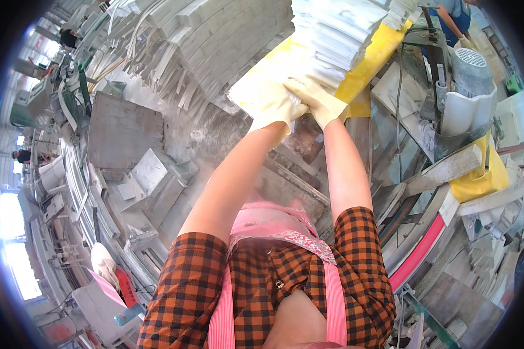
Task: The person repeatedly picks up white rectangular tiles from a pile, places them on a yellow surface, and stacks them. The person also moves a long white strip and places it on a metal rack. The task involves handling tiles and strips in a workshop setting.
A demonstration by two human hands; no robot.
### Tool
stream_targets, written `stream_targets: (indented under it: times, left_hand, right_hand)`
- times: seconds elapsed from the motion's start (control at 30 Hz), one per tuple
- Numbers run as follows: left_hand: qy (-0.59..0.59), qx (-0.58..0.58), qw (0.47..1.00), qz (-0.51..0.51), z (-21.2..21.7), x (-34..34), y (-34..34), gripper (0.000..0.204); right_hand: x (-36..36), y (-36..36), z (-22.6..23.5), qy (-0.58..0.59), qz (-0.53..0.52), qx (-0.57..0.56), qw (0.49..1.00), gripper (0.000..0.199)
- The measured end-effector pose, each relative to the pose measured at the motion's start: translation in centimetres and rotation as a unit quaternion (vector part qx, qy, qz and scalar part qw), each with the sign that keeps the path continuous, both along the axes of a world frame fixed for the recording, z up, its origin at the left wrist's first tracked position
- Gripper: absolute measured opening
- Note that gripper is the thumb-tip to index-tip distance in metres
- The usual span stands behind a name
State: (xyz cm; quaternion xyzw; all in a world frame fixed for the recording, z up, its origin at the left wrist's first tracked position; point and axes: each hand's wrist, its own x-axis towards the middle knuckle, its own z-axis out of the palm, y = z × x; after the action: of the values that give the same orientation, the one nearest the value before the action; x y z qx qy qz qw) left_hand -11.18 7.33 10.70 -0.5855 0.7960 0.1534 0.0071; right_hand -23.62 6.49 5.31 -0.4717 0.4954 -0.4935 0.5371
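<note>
Both my hands wear cream rubber gloves and meet at the near edge of a yellow sheet (370,70) under a tall stack of white slabs (332,35). My left hand (273,104) is at the sheet's bright near corner, its thumb pointing right; glare washes out its other fingers. Beside it, my right hand (317,100) stretches its fingers up and leftward, overlapping the left glove. I see nothing held in the right hand. Whether the left one grips the sheet's edge I cannot tell.
More pale slabs and strips (215,41) are piled at the far left. A dusty motor (471,70) stands on the right, near a yellow cloth (480,171). A grey board (125,131) lies on the left. Another person (453,20) works at the far right.
</note>
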Motion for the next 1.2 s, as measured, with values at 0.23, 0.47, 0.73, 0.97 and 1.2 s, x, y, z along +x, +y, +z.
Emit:
stream_targets:
  times: [0.23,0.47,0.73,0.97,1.2]
  left_hand:
    - [0.005,0.033,0.999,-0.006,0.2,0.2,0.1,0.065]
    - [0.200,-0.116,0.971,0.059,-3.2,1.7,0.6,0.073]
    - [0.750,0.128,0.600,0.247,-5.2,3.7,5.8,0.049]
    - [0.717,-0.003,0.579,0.388,-5.8,-1.3,3.6,0.063]
    - [0.706,-0.025,0.575,0.413,-7.0,-1.7,2.6,0.058]
  right_hand:
    - [-0.4,-0.1,-1.2,-0.078,0.009,0.028,0.997,0.040]
    - [-0.7,-0.4,-1.1,0.008,0.010,0.028,1.000,0.039]
    - [-0.2,0.5,1.6,0.001,0.002,0.097,0.995,0.044]
    - [-0.4,1.8,2.8,-0.014,0.008,0.063,0.998,0.045]
    - [-0.7,-0.2,0.2,0.047,0.008,0.041,0.998,0.040]
